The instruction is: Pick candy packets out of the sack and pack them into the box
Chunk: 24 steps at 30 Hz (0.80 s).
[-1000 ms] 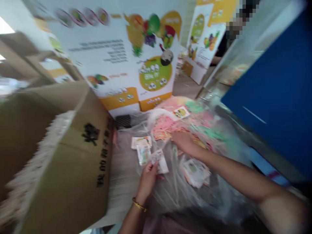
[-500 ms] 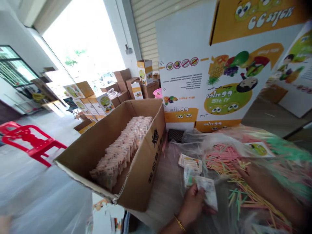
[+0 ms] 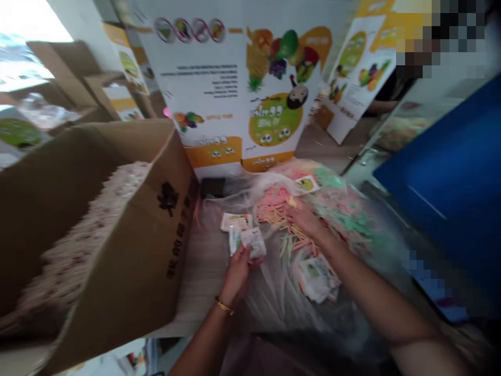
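Pale wood-look tabletop is stretching under the work, while a tall white-and-orange cardboard carton printed with fruit is standing at twelve o'clock and a flat blue panel is filling the edge at three. Toward nine o'clock, an open brown cardboard box is holding rows of pale flat packets.

Near six o'clock, the left hand is pinching a small flat white packet narrowly between thumb and fingers; orange-and-white printed packets are lying just beyond it. At four o'clock, the right hand is resting at a loose heap of thin pink, yellow and green sticks, which is spreading from the centre toward four, partly under a crumpled clear plastic sheet. Its fingers are curling close together, with something yellowish showing at the tips, but blur is hiding whether they are gripping it; I cannot tell. A rough stack of wrapped packets is sitting at five o'clock.

Judging by this, the right hand is probably gathering sticks. Lifting them would be calling for a light, closed pinch, clear of the plastic, with the left hand steadying its packet.
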### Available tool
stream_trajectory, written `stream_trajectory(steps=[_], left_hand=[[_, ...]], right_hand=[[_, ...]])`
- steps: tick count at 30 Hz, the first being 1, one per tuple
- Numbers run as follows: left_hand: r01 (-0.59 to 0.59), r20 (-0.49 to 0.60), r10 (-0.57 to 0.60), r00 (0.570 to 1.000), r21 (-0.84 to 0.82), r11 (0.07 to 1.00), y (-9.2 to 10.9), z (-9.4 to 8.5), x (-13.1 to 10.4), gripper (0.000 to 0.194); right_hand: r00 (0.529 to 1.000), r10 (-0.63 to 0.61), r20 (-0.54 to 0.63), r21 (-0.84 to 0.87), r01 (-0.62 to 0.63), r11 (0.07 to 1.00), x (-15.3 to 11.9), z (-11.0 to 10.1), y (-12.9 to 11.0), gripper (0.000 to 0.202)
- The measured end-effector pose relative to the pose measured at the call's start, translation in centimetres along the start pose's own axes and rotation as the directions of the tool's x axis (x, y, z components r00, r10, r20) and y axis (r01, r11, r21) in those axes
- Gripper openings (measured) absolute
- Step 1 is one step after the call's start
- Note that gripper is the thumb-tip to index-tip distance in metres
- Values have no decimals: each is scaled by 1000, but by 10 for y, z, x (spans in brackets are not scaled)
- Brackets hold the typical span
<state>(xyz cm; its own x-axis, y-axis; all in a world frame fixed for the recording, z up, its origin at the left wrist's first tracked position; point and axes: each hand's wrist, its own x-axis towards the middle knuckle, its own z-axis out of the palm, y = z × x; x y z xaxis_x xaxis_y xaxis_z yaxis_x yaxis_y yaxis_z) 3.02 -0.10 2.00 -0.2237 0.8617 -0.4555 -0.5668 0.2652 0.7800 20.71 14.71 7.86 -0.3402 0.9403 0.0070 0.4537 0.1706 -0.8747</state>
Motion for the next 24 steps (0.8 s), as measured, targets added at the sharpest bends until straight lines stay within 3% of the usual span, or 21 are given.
stream_trajectory(steps=[3, 5, 8, 10, 13, 16, 19, 22, 24], left_hand=[[6, 8, -6, 1000, 14, 1000, 1, 7, 6, 46], [-5, 14, 4, 1000, 50, 999, 2, 10, 8, 41], [-21, 5, 20, 1000, 92, 996, 2, 12, 10, 36], [-23, 11, 22, 1000, 115, 993, 2, 14, 10, 36], [-37, 46, 30, 998, 153, 987, 2, 16, 11, 36], [-51, 68, 39, 997, 181, 982, 1, 15, 11, 38], [-47, 57, 38, 998, 166, 985, -1, 14, 10, 44], [-61, 65, 52, 997, 152, 986, -2, 12, 8, 43], [-77, 91, 62, 994, 166, 983, -3, 12, 6, 43]], right_hand=[[988, 126, 84, 172, -139, 975, -8, 8, -2, 39], [994, 53, 94, 124, -65, 990, -17, 13, -5, 39], [987, -129, 92, -27, 132, 991, -32, 16, -13, 33], [971, -169, 172, -167, 198, 966, -39, 17, -19, 32], [948, -93, 304, -440, 227, 869, -42, 21, -23, 34], [945, -29, 326, -562, 219, 797, -39, 24, -16, 34], [946, -73, 315, -445, 215, 869, -34, 23, -7, 30], [968, -81, 236, -51, 96, 994, -32, 17, -9, 41], [987, -60, 149, 249, 22, 968, -30, 12, -17, 51]])
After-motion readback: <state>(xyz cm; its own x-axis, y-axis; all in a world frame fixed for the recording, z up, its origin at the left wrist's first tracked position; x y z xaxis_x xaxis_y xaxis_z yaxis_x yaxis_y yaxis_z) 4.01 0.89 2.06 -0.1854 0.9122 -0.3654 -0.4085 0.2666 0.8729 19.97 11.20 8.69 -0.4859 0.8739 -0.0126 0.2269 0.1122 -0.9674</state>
